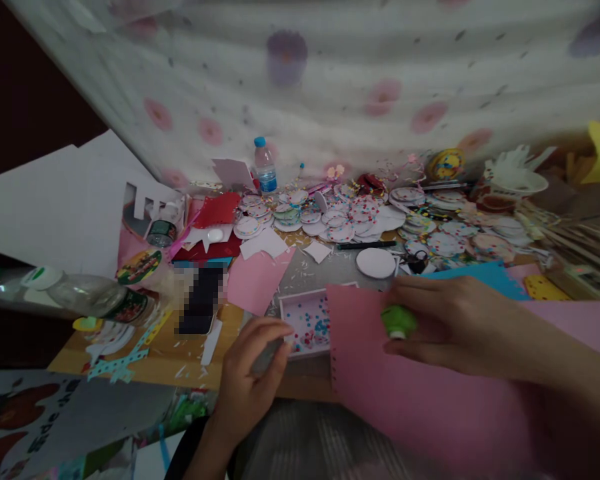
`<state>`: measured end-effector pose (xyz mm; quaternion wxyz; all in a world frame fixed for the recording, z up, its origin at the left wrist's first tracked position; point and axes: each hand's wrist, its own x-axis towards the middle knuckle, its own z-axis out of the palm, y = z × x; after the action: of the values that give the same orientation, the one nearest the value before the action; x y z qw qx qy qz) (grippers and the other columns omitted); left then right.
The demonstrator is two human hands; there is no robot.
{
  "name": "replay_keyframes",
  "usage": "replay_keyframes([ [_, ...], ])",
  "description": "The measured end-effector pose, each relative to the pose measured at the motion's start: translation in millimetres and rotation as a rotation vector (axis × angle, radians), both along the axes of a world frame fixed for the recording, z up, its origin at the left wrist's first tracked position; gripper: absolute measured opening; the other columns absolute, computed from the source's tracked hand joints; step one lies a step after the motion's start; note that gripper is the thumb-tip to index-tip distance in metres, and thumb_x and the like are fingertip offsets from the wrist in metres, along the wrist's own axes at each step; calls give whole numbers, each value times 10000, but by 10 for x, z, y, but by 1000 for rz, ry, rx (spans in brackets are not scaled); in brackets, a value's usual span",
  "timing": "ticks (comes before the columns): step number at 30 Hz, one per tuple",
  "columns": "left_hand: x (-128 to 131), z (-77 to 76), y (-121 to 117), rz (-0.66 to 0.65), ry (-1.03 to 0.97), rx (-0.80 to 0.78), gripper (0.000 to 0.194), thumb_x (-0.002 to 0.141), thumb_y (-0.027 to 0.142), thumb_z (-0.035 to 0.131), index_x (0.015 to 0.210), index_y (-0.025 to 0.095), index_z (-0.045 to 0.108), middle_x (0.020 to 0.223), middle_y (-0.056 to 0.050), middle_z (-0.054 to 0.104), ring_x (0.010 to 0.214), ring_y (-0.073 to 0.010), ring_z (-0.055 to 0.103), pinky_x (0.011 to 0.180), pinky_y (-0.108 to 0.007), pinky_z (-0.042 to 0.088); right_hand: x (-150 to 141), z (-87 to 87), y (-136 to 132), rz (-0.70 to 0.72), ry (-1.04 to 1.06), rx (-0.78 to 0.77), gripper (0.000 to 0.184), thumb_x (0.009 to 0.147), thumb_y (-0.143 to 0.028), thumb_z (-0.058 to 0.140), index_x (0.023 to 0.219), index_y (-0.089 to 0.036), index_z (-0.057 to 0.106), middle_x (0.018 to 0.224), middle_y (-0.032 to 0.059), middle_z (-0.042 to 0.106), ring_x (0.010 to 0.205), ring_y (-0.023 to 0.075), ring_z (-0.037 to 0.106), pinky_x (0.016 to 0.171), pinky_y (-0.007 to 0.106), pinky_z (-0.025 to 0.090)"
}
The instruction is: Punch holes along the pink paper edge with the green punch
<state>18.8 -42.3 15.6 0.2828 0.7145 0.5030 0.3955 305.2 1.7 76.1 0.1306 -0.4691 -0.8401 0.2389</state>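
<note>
My right hand [445, 327] is closed around a small green craft punch [399, 321], held over a large pink sheet of paper [380, 393]. Small holes run down the sheet's left edge, and its lower part hangs past the table edge. To the left, my left hand [255, 373] is curved with thumb and fingers apart. Its fingertips are at the left side of a shallow white box [282, 310]; I cannot tell whether they touch it. Blue and red paper dots [317, 325] lie inside the box, and the pink sheet covers its right part.
Decorated paper discs [340, 223] are piled along the back. A plain white disc [375, 263] and a black pen [366, 245] lie before them. A phone [201, 300] and plastic bottles [95, 293] are at left, a water bottle [265, 167] behind. Sticks [590, 240] lie right.
</note>
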Motion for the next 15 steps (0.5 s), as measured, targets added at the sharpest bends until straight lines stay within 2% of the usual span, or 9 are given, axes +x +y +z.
replay_keyframes([
  [2, 120, 128, -12, -53, -161, -95, 131, 857, 203, 572, 969, 226, 637, 963, -35, 632, 913, -174, 607, 846, -301, 486, -176, 52, 38, 147, -162, 3, 240, 781, -452, 630, 774, -212, 613, 764, 34, 603, 622, 168, 560, 532, 295, 327],
  [4, 286, 196, -18, -171, -304, -281, 211, 820, 237, 630, 1031, 221, 615, 1010, -46, 622, 896, -174, 612, 810, -291, 506, -348, 78, 38, 257, -203, -12, 204, 788, -402, 631, 792, -198, 618, 769, 28, 611, 619, 145, 553, 518, 278, 284],
  [7, 533, 162, 7, -257, -476, -554, 263, 763, 217, 686, 1005, 215, 582, 982, -40, 639, 904, -175, 624, 802, -278, 506, -541, 30, 16, 354, -206, 11, 276, 783, -470, 639, 810, -195, 628, 750, 22, 632, 592, 141, 555, 488, 282, 215],
  [10, 647, 42, 64, -231, -659, -718, 239, 720, 164, 699, 901, 206, 548, 868, -12, 643, 866, -159, 629, 769, -253, 495, -613, -88, 26, 377, -227, 66, 367, 749, -550, 666, 815, -191, 629, 747, 22, 650, 581, 165, 579, 474, 290, 201],
  [12, 616, -33, 95, -217, -739, -779, 280, 694, 163, 727, 920, 196, 564, 857, -8, 639, 839, -147, 622, 740, -237, 487, -572, -154, 40, 348, -201, 111, 418, 719, -585, 684, 866, -198, 626, 789, 22, 663, 608, 186, 605, 470, 292, 238],
  [14, 509, -90, 104, -219, -816, -849, 301, 710, 227, 747, 966, 187, 595, 847, -11, 641, 778, -135, 621, 684, -226, 482, -448, -192, 28, 291, -144, 130, 345, 781, -529, 660, 907, -211, 611, 838, 19, 668, 644, 185, 624, 484, 292, 308],
  [15, 435, -112, 101, -212, -863, -889, 305, 726, 276, 748, 980, 184, 605, 837, -14, 645, 734, -128, 622, 644, -220, 478, -360, -205, 4, 260, -105, 132, 243, 851, -450, 612, 931, -221, 601, 867, 19, 669, 669, 176, 632, 509, 287, 354],
])
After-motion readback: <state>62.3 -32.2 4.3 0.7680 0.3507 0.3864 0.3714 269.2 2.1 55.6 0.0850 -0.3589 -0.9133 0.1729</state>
